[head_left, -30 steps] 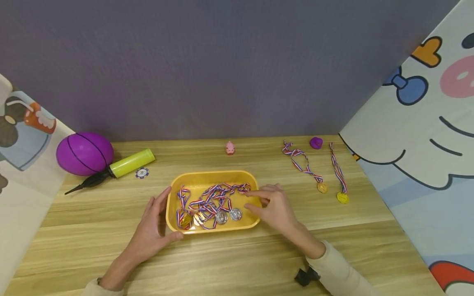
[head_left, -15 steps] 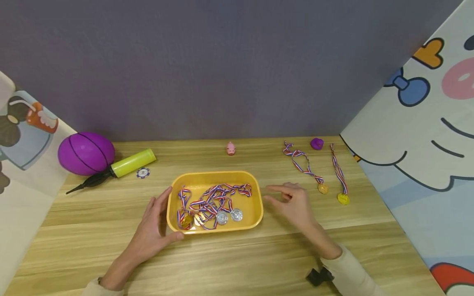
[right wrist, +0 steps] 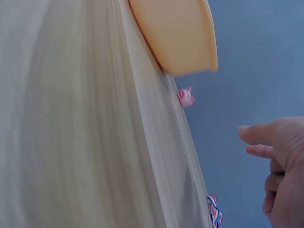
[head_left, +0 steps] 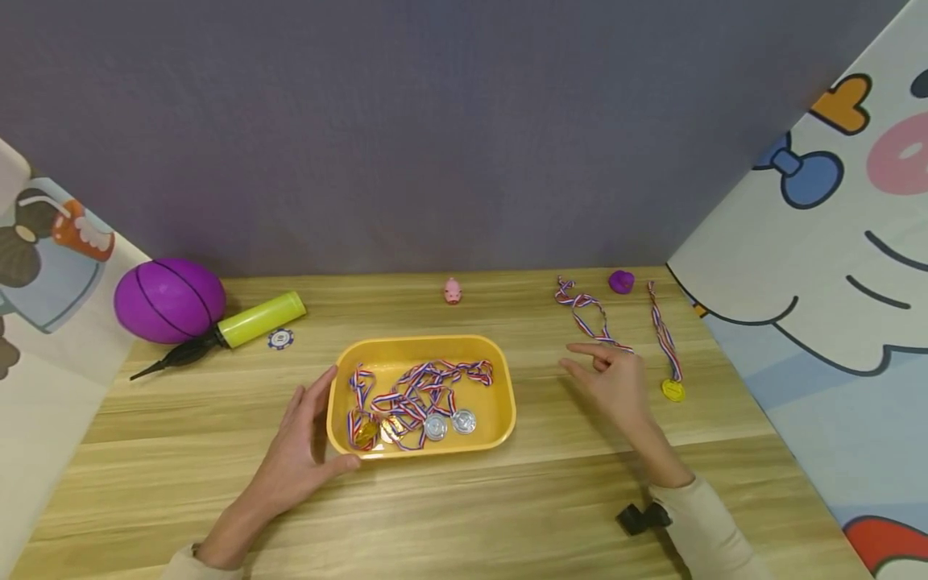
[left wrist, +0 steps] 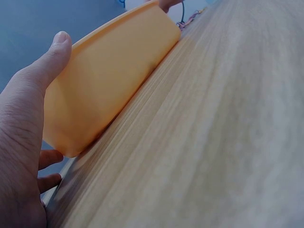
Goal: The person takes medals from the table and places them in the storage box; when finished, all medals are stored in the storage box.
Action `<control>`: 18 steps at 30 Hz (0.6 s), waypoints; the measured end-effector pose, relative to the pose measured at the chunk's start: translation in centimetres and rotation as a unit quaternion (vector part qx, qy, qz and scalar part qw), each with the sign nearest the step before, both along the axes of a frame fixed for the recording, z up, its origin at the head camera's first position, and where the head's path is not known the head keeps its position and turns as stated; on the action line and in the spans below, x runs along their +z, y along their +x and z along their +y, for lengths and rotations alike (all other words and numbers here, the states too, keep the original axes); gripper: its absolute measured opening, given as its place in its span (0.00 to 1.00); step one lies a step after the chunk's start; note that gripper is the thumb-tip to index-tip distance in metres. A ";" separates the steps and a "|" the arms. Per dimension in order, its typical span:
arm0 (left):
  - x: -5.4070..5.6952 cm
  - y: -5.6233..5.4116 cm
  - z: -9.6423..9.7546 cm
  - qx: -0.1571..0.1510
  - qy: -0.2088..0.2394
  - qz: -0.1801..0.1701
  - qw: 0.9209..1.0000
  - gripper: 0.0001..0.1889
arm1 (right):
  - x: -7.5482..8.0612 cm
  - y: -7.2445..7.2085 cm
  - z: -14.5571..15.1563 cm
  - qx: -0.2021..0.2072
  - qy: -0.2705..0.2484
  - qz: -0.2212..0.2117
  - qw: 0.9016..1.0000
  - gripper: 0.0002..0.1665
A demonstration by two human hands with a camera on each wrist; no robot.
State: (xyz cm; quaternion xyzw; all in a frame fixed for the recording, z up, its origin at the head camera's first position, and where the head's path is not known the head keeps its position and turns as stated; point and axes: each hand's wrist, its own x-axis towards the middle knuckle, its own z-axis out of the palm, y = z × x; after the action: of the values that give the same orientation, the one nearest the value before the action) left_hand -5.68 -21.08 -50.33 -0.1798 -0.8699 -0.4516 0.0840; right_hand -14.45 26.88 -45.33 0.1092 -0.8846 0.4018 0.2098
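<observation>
While the chip [head_left: 280,338] bears a mark at its centre that looks like a number, it is too small to read for certain; a raised pattern shows on the silver medals [head_left: 449,424], with any lettering likewise too fine to make out.

The left hand [head_left: 297,451] grips the left end of the tray [head_left: 505,403], thumb along the near wall and fingers around the far side of that end. The tray sits flat on the table [head_left: 435,515]. Inside, the two silver medals lie near its front edge, right of two gold medals [head_left: 365,434], with striped ribbons [head_left: 413,395] tangled behind and around them.

The right hand [head_left: 616,387] is well apart from the tray, to its right, its thumb and forefinger spread with a gap between the tips and its other fingers bent. Beyond it lies a looped ribbon [head_left: 564,296], whose near end passes out of sight behind the hand. Farther right, a yellow medal [head_left: 673,391] lies on its own strap [head_left: 663,337].

Along the back are a pink pig [head_left: 453,292] and a purple duck [head_left: 621,281]; at left, a purple ball [head_left: 170,300] beside a yellow-green pump [head_left: 261,320], just behind the chip.
</observation>
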 end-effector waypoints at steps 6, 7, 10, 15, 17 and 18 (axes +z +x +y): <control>0.0 0.0 0.0 0.001 0.002 -0.002 1.000 0.66 | 0.4 -0.8 2.0 -0.021 0.021 -0.040 0.999 0.17; 0.0 0.0 0.0 0.001 0.001 -0.003 1.000 0.66 | 0.5 -0.9 2.3 -0.026 0.026 -0.049 0.998 0.17; 0.1 0.1 0.1 0.002 -0.001 -0.006 1.000 0.66 | 1.1 -1.1 3.5 -0.042 0.041 -0.072 0.996 0.17; 0.1 0.0 0.1 0.001 0.000 -0.007 1.000 0.66 | 1.7 -1.5 5.9 -0.030 0.067 -0.123 0.990 0.20; 0.1 0.0 0.1 0.001 0.000 -0.005 1.000 0.66 | 1.7 -1.7 6.9 -0.022 0.075 -0.144 0.987 0.22; 0.1 0.0 0.1 0.001 0.000 -0.005 1.000 0.66 | 1.7 -1.8 7.4 -0.018 0.074 -0.152 0.986 0.23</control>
State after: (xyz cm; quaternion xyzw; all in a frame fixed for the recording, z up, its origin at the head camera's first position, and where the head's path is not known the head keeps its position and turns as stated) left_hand -5.67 -21.03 -50.25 -0.1770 -0.8703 -0.4526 0.0802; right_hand -16.26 34.28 -43.68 0.0465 -0.9351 0.3438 0.0715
